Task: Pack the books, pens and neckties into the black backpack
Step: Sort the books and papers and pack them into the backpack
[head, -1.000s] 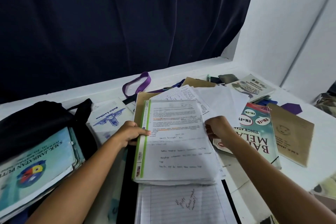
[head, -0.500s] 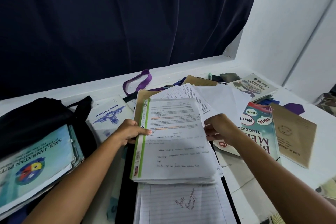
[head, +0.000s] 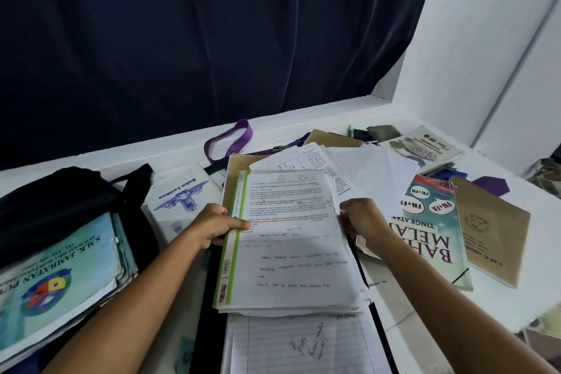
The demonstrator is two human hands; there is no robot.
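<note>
Some books packed, most things still out on the tabletop (head: 534, 221).
Black backpack (head: 60, 203) at left holds a few books; both hands' fingers pinch the green-spined paper stack (head: 288, 240); left hand (head: 212, 226), right hand (head: 361, 217).

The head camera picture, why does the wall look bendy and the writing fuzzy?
Head view: the wide lens bows the white wall edges; the small print on the paper stack is too soft to read; the left hand casts a shadow beside it.

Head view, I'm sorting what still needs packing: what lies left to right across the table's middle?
Black backpack → Buku Latihan book → left hand → green-spined paper stack → right hand → Bahasa Melayu book → brown book.
</note>
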